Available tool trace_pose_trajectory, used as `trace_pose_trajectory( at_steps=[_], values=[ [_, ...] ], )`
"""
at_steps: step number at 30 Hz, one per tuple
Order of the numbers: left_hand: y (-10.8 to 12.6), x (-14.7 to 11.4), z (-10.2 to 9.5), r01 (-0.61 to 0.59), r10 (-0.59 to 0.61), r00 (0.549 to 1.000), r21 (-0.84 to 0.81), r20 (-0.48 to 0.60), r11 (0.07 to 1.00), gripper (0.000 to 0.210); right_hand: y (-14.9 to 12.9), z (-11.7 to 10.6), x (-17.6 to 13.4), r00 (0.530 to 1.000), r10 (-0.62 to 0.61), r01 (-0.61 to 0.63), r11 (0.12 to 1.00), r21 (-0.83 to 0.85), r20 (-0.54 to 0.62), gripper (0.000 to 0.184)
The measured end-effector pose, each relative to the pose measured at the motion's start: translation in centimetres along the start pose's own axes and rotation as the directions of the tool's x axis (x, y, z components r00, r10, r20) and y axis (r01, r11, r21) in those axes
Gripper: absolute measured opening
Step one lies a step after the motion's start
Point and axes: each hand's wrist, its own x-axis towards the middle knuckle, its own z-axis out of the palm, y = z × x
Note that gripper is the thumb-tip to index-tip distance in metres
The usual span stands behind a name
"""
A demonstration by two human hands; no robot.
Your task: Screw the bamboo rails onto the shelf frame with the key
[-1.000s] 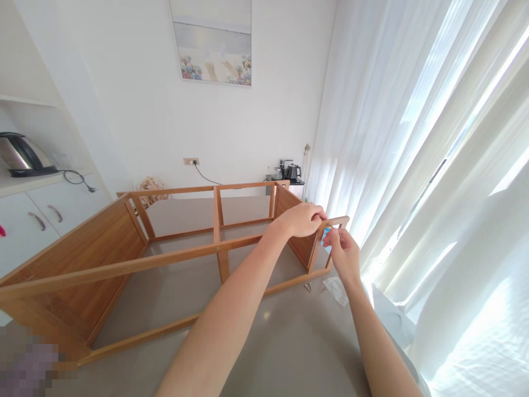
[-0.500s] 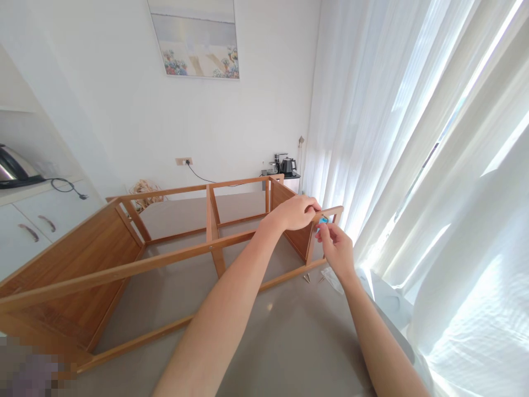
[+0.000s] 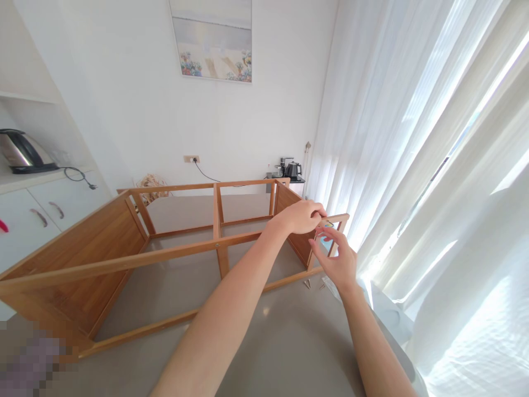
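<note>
A person's two bare arms reach forward over a grey desk (image 3: 297,347), where a long wooden frame (image 3: 165,255) lies, running from the lower left to the right of centre. The frame has slim rails, a solid panel toward each end and a crosspiece near its middle.

The left hand (image 3: 303,216) rests on the frame's near upper rail, close to its right end, the fingers bent over the wood so that its grip is closed on the rail. The right hand (image 3: 338,258) is just beside that same end, palm turned inward. Its grip is apart: the thumb stands away from the fingers, whose tips are near a thin, small piece (image 3: 329,224) at the rail; it is too small to identify, and whether the fingertips touch it cannot be told. A pale blue item shows behind these fingers, mostly hidden.

On the desk below, near the frame's right end, lie a few small screws (image 3: 307,284) and a clear plastic bag (image 3: 332,288).

Beyond, a framed picture (image 3: 215,52) hangs on a white wall, a dark kettle (image 3: 293,170) stands in the far corner, and sheer white curtains (image 3: 397,138) fill the right side.
</note>
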Motion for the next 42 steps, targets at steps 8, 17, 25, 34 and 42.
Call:
trace_pose_trajectory(
  at_steps=[8, 17, 25, 34, 42],
  values=[
    [0.0, 0.0, -0.1, 0.002, -0.003, 1.000, 0.008, 0.010, 1.000, 0.038, 0.1, 0.3, 0.7, 0.954, 0.100, -0.106, 0.994, -0.005, -0.282, 0.023],
    [0.3, -0.1, -0.2, 0.000, 0.000, 1.000, -0.001, 0.007, 1.000, 0.034, 0.6, -0.9, 1.1, 0.915, 0.360, -0.290, 0.901, 0.322, -0.182, 0.033],
    [0.1, -0.3, -0.1, -0.037, 0.037, 0.999, 0.027, 0.000, 0.999, 0.028, -0.1, -0.8, 1.0, 0.947, 0.300, -0.231, 0.885, 0.405, -0.116, 0.030],
    [0.5, -0.2, -0.3, -0.048, 0.046, 0.999, 0.086, 0.022, 0.995, 0.031, 1.6, -1.0, 1.1, 0.957, 0.270, -0.237, 0.938, 0.253, -0.106, 0.029],
    [0.8, -0.5, -0.3, -0.017, 0.015, 0.999, 0.084, 0.029, 0.996, 0.029, 1.5, -0.7, 0.7, 0.955, 0.273, -0.253, 0.954, 0.161, -0.117, 0.026]
  ],
)
